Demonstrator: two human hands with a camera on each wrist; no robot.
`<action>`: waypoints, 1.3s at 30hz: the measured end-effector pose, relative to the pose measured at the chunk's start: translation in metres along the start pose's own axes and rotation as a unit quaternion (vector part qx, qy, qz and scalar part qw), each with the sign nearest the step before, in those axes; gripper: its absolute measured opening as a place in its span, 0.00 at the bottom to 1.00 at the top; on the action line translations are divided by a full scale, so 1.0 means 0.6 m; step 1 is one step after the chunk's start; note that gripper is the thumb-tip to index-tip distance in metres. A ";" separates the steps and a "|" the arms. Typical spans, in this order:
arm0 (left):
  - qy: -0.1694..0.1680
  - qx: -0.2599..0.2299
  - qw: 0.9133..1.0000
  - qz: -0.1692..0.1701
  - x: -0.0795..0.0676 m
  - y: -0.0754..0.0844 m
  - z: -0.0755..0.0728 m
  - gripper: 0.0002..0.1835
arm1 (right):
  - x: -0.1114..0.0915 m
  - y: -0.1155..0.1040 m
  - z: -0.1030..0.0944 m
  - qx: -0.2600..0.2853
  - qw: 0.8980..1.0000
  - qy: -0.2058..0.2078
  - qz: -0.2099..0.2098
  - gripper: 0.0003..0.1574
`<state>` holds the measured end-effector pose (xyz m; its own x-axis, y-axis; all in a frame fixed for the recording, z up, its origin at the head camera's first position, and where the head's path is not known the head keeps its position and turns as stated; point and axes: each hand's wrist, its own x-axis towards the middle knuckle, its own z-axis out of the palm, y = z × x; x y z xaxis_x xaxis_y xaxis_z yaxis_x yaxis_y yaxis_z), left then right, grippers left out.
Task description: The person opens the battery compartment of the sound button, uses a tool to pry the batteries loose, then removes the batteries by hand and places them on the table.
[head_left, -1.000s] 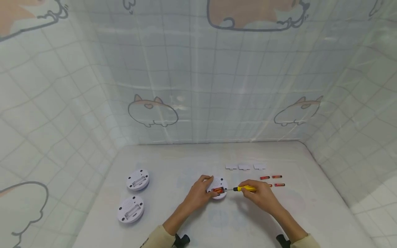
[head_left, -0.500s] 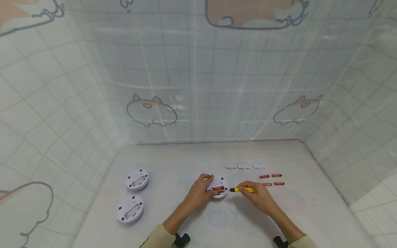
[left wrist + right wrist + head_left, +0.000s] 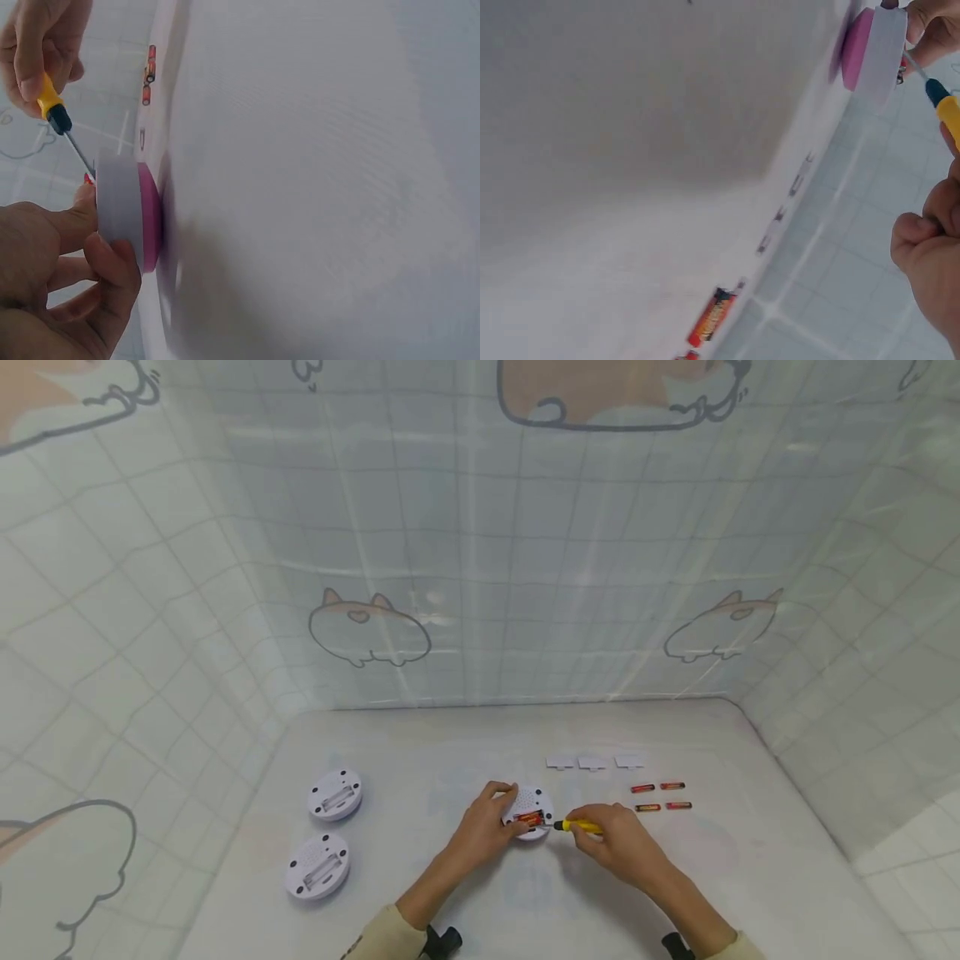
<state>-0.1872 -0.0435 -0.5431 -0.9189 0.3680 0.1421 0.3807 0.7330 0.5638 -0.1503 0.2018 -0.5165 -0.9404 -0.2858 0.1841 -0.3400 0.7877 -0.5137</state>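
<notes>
A round white device (image 3: 532, 797) with a pink underside lies at the middle of the table, its battery slot facing up. Red batteries (image 3: 529, 818) show in that slot. My left hand (image 3: 482, 828) grips the device by its left rim, fingers at the far side and thumb near the batteries. In my right hand (image 3: 624, 846) is a yellow-handled screwdriver (image 3: 585, 827), pointing left. Its metal shaft (image 3: 79, 156) slants to the battery side of the device in the left wrist view. The tip is partly hidden there by the device's edge.
Two more white devices (image 3: 335, 795) with bare battery slots stand at the left. Several red batteries (image 3: 647, 807) lie at the right, with three white battery covers (image 3: 592, 763) in a row behind. Patterned curtain walls (image 3: 525, 610) enclose the table.
My right hand has shifted slightly left, and the screwdriver now slants more, its tip nearer the front right of the batteries. The left hand keeps its hold on the device.
</notes>
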 end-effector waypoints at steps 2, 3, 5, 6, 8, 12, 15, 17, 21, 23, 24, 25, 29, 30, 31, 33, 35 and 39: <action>0.000 -0.001 1.000 0.000 0.000 -0.001 0.001 0.36 | -0.004 0.002 0.000 0.013 1.000 0.008 0.011 0.07; 0.001 -0.002 1.000 0.000 0.000 -0.002 0.002 0.36 | -0.006 0.003 0.000 0.021 1.000 0.011 0.019 0.07; 0.000 -0.004 1.000 -0.006 0.002 -0.003 0.002 0.36 | -0.009 0.005 0.001 0.025 0.999 0.017 0.027 0.07; -0.002 -0.004 1.000 -0.009 0.002 -0.004 0.002 0.36 | -0.011 0.005 0.002 0.024 0.999 0.019 0.028 0.08; -0.001 -0.004 1.000 -0.010 0.005 -0.006 0.004 0.36 | -0.015 0.006 0.005 0.010 1.000 0.024 0.018 0.08; 0.000 0.000 1.000 -0.010 0.007 -0.008 0.006 0.35 | -0.025 0.010 0.013 -0.050 0.996 0.055 -0.043 0.11; 0.002 -0.002 1.000 -0.007 0.007 -0.008 0.006 0.35 | -0.029 0.013 0.016 -0.112 0.978 0.098 -0.147 0.12; 0.003 -0.004 1.000 -0.003 0.007 -0.008 0.006 0.36 | -0.029 0.015 0.016 -0.153 0.955 0.133 -0.218 0.09; 0.008 -0.004 1.000 0.005 0.006 -0.009 0.006 0.36 | -0.025 0.021 0.015 -0.176 0.926 0.176 -0.285 0.18; 0.009 -0.003 1.000 0.006 0.006 -0.009 0.006 0.36 | -0.025 0.024 0.015 -0.172 0.924 0.183 -0.288 0.25; 0.009 -0.003 1.000 0.007 0.005 -0.009 0.006 0.36 | -0.025 0.025 0.015 -0.168 0.925 0.183 -0.287 0.27; 0.011 -0.003 1.000 0.009 0.005 -0.009 0.006 0.36 | -0.026 0.027 0.015 -0.163 0.926 0.184 -0.286 0.28; 0.014 -0.006 1.000 0.012 0.005 -0.006 0.004 0.35 | -0.029 0.035 0.013 -0.150 0.935 0.182 -0.264 0.23; 0.015 -0.006 1.000 0.014 0.005 -0.006 0.004 0.35 | -0.031 0.037 0.012 -0.142 0.939 0.182 -0.256 0.18; 0.013 -0.005 1.000 0.013 0.005 -0.006 0.003 0.35 | -0.032 0.039 0.011 -0.133 0.944 0.179 -0.242 0.13; 0.009 -0.006 1.000 0.009 0.005 -0.007 0.003 0.35 | -0.038 0.042 0.008 -0.117 0.958 0.173 -0.194 0.13; 0.006 -0.005 1.000 0.006 0.006 -0.009 0.004 0.35 | -0.043 0.046 0.005 -0.096 0.974 0.161 -0.127 0.19; 0.001 -0.006 1.000 -0.007 0.005 -0.012 0.005 0.36 | -0.049 0.052 0.001 -0.058 0.991 0.116 0.011 0.19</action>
<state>-0.1925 -0.0460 -0.5489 -0.9245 0.3559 0.1363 0.3663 0.7312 0.5754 -0.1334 0.2346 -0.5384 -0.9181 -0.1454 0.3688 -0.3048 0.8538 -0.4221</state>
